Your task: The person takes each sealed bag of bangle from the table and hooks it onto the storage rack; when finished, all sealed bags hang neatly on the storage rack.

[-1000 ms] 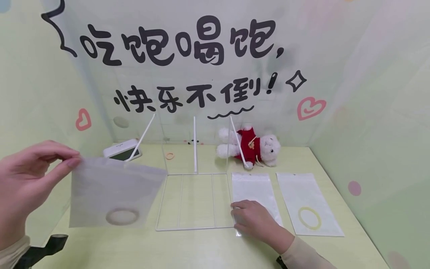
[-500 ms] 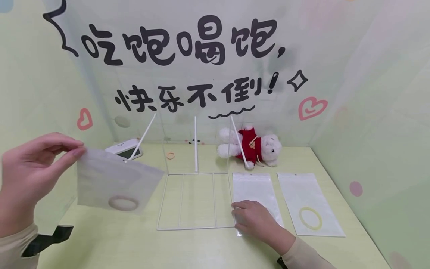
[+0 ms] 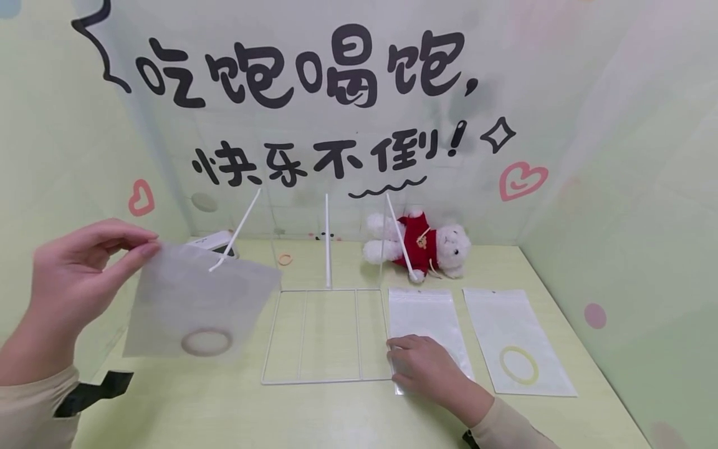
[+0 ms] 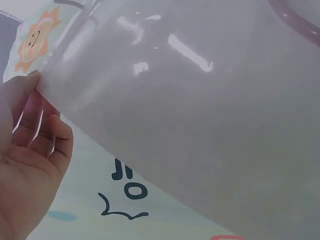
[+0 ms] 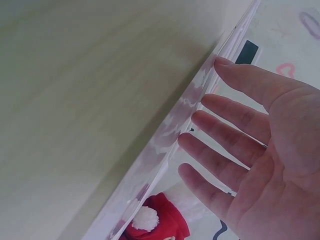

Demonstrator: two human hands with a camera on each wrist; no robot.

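My left hand (image 3: pixel 84 280) pinches the top left corner of a frosted zip bag (image 3: pixel 168 299), which hangs tilted above the table. A pinkish-brown ring (image 3: pixel 185 343) shows through its lower part. The near end of the left white rod (image 3: pixel 238 227) of a display rack lies in front of the bag's top; whether it passes through a hole I cannot tell. My right hand (image 3: pixel 429 371) rests at the right side of the rack's wire base (image 3: pixel 328 381), over a second white bag (image 3: pixel 421 312). In the right wrist view, its fingers (image 5: pixel 220 140) are nearly straight and spread.
A third white bag (image 3: pixel 493 318) holding a yellow ring (image 3: pixel 503 368) lies at the right. A plush bear (image 3: pixel 423 246) in red lies behind the rack. A small orange ring (image 3: pixel 281 259) and a white device (image 3: pixel 210 239) sit toward the back left.
My left hand has moved right and slightly up with the bag. The left rod's near end now shows in front of the bag's top. My right hand has stayed in place.
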